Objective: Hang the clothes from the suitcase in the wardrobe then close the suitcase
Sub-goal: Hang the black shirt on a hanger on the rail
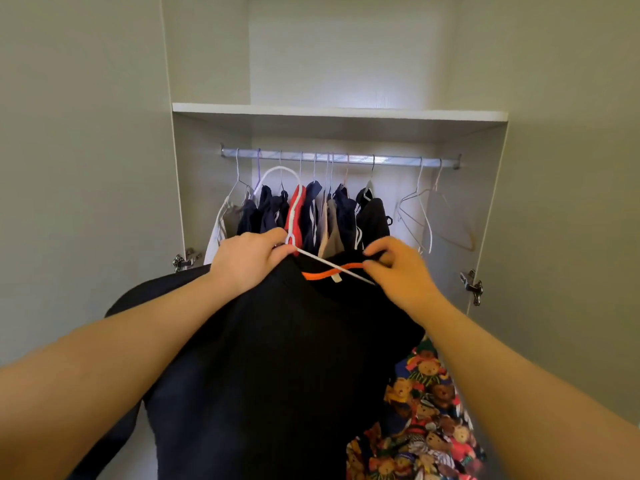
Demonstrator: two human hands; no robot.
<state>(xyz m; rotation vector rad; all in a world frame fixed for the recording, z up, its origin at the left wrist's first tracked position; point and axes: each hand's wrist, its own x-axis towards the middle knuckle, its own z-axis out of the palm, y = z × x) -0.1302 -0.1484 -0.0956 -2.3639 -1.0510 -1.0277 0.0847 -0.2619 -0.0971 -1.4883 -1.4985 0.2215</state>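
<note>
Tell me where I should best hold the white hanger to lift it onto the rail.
Put the grip on the neck of the white hanger, just below the hook, from underneath, where the left hand holds it. The hook curves upward, free for the rail; the black garment hangs below.

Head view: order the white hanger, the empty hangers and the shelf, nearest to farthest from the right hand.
1. White hanger, at the right hand pinching the black top.
2. Empty hangers, up right on the rail.
3. Shelf, above the rail.

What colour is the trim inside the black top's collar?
Orange. The collar trim of the black top shows best in the head view.
</note>
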